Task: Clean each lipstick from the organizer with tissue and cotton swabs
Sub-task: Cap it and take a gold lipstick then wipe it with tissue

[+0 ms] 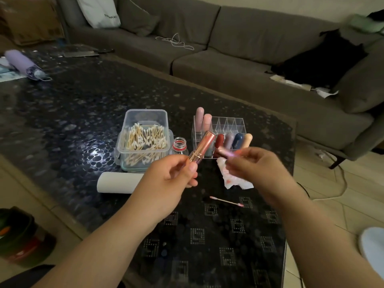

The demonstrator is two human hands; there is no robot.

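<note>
Where the right hand (256, 165) blurs, an indistinct pink lipstick piece (227, 151).

Dim room, white glare on the glass table (91, 146), blurred right hand (255, 169), bowed wide-angle edges.

right hand (252, 163) blurred; item it grips can't be id'd.

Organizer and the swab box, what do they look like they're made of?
Organizer: clear hard plastic, probably acrylic; glossy thin dividers show the table through them. Swab box: translucent, slightly cloudy plastic with rounded corners; the swabs show through its walls.
</note>
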